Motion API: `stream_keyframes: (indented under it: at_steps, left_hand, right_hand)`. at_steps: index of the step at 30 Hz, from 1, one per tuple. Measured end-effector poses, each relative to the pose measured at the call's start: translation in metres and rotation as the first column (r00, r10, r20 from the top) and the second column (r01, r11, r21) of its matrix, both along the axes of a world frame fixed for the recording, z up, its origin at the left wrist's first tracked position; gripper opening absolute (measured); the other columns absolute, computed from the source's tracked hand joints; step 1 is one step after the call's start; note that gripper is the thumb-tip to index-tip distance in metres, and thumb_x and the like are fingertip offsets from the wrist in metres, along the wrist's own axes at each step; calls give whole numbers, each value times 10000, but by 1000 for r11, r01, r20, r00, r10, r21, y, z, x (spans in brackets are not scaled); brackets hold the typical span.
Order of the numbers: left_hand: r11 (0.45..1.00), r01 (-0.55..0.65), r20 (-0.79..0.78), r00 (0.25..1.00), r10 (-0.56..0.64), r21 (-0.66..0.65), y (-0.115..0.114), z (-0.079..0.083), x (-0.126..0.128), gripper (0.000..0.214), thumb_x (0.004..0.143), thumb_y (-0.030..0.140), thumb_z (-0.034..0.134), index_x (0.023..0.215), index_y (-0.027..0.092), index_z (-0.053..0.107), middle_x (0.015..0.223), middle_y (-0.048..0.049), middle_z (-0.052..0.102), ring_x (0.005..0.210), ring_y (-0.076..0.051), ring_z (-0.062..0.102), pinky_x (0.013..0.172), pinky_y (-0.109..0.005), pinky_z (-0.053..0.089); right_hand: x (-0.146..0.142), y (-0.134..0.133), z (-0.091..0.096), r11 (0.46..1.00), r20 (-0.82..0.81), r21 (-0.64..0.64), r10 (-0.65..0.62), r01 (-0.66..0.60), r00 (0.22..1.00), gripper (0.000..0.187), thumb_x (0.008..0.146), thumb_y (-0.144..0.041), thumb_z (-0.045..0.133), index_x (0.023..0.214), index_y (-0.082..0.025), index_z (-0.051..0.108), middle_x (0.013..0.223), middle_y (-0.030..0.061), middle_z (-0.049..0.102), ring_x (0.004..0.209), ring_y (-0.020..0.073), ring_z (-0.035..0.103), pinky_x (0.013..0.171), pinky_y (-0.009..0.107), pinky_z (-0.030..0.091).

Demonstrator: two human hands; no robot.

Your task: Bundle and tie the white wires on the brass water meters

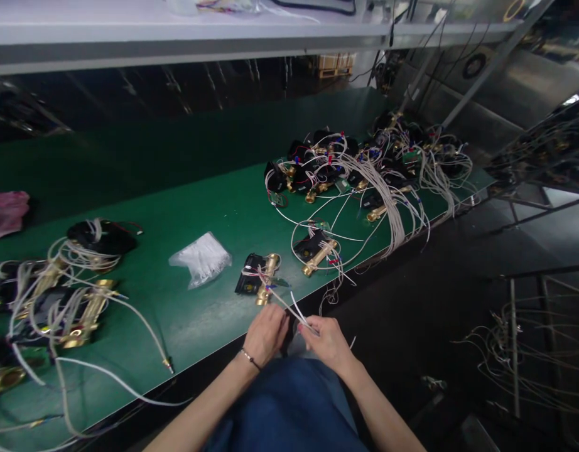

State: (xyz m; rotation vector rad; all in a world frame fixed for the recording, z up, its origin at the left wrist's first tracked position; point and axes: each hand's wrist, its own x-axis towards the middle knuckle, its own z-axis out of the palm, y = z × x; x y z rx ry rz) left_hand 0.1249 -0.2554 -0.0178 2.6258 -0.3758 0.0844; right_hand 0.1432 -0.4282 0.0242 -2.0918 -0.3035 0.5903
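My right hand [330, 342] is closed in a pinch on a white cable [299, 312] just in front of the bench edge. Beside it, my left hand [265, 331] has its fingers curled downward at the edge; what they hold, if anything, is hidden. Right behind my left hand lies a brass pipe fitting [269, 276] with a black housing [250, 274] and thin wires, from which a pale cable runs toward my right hand. A second brass fitting [320, 257] with a black part and looped cables rests a little to the right.
A clear plastic bag of small white pieces [202, 258] lies on the green bench [214, 339]. Cabled brass assemblies are heaped at the left [94, 304] and the back right [327, 166]. Overhead runs a pale shelf [186, 37]. A metal rack [514, 345] with cables stands at right.
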Motion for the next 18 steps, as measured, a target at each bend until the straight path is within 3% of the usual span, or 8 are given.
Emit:
stream_keyframes:
  at_steps: [3, 5, 8, 13, 15, 18]
  left_hand:
    - [992, -127, 92, 988, 125, 20, -1, 4, 4, 158, 810, 236, 458, 922, 132, 495, 921, -109, 520, 884, -231, 487, 753, -376, 444]
    - [997, -72, 115, 991, 67, 37, -4, 8, 8, 220, 802, 238, 473, 999, 142, 484, 1029, -118, 509, 969, -249, 470, 811, -410, 428]
    - [1000, -1, 136, 991, -3, 29, -6, 14, 12, 186, 809, 224, 457, 975, 149, 496, 1014, -105, 521, 962, -236, 483, 815, -401, 431]
    - [993, -97, 206, 975, 81, 71, 4, 21, 16, 243, 808, 222, 465, 1038, 148, 489, 1080, -122, 505, 1031, -253, 454, 874, -428, 385]
    - [992, -49, 146, 989, 32, 114, 10, 25, 19, 179, 818, 216, 443, 968, 159, 523, 1031, -106, 536, 996, -241, 470, 873, -424, 373]
    - [983, 167, 10, 986, -169, 75, 14, 30, 26, 165, 840, 243, 402, 841, 162, 546, 844, -73, 574, 825, -194, 515, 771, -349, 407]
  right_hand:
    - [5, -2, 0, 1000, -15, 21, 24, -23, 1000, 268, 846, -315, 425, 727, -168, 614, 512, -30, 547, 481, 85, 510, 512, 172, 352]
    - [8, -2, -1, 999, 14, 32, 40, -40, 999, 269, 847, -321, 423, 726, -166, 607, 519, -32, 539, 488, 84, 498, 515, 174, 349]
    - [13, 1, 1, 998, 86, 44, 39, -43, 996, 259, 835, -324, 443, 719, -159, 604, 565, -25, 537, 532, 90, 480, 521, 181, 337]
    - [16, 7, 7, 998, 121, 42, 48, -54, 992, 254, 835, -319, 442, 775, -154, 625, 580, -29, 529, 520, 83, 451, 516, 188, 323]
    - [15, 7, 8, 998, 128, 12, 62, -64, 990, 259, 836, -316, 437, 781, -154, 631, 577, -26, 536, 518, 87, 455, 514, 192, 326]
    - [15, 6, 6, 994, 166, -66, 95, -85, 982, 231, 824, -290, 447, 775, -162, 633, 609, -10, 570, 558, 111, 500, 542, 207, 362]
